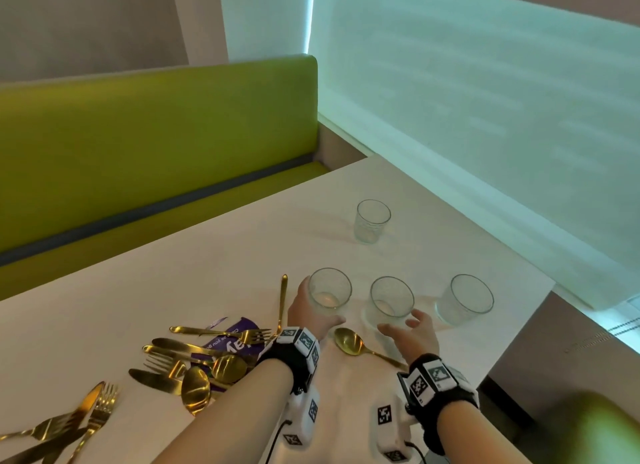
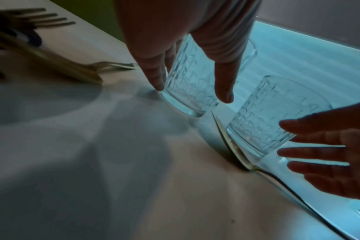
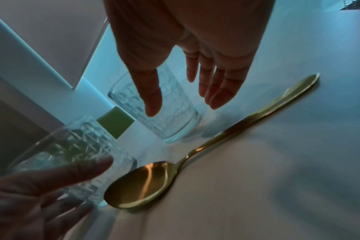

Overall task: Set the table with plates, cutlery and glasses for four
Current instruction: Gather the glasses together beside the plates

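Glasses are getting placed: I'm wrapping my left hand [image 1: 313, 313] around the left glass [image 1: 329, 292], my right hand [image 1: 414, 328] spreading toward the middle glass [image 1: 389, 301]; next it likely needs a firm grasp.

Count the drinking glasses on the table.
4. One far glass stands alone; a left glass is in the left hand; a middle glass by the right hand; a right glass.

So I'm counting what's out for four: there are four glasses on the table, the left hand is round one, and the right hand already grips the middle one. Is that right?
Not quite. The right hand is open beside the middle glass and has not gripped it; the right wrist view shows straight, spread fingers. Four glasses and the left hand round the left glass are correct.
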Motion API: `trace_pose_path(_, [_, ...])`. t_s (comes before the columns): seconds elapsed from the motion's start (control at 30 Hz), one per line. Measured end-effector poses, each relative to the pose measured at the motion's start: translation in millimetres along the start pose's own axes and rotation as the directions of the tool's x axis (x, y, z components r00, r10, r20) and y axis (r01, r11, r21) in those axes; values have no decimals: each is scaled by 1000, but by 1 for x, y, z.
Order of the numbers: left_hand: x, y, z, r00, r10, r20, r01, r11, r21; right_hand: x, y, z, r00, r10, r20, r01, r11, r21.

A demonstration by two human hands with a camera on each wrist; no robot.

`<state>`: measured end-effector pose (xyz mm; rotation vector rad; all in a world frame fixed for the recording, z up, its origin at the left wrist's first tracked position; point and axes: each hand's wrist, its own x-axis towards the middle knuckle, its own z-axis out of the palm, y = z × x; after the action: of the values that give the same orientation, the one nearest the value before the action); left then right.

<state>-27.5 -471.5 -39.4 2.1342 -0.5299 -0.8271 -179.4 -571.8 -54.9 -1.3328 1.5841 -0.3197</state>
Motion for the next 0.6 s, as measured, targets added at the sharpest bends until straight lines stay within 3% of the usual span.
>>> trace_pose_path(0.17, [3, -1, 2, 999, 14, -35, -14, 1000, 10, 4, -6, 14, 991, -133, -15, 131, 988, -86])
trace_pose_path(0.6, [-5, -16, -27, 996, 5, -89, -14, 995, -98, 7, -16, 29, 970, -229, -78, 208, 953, -220])
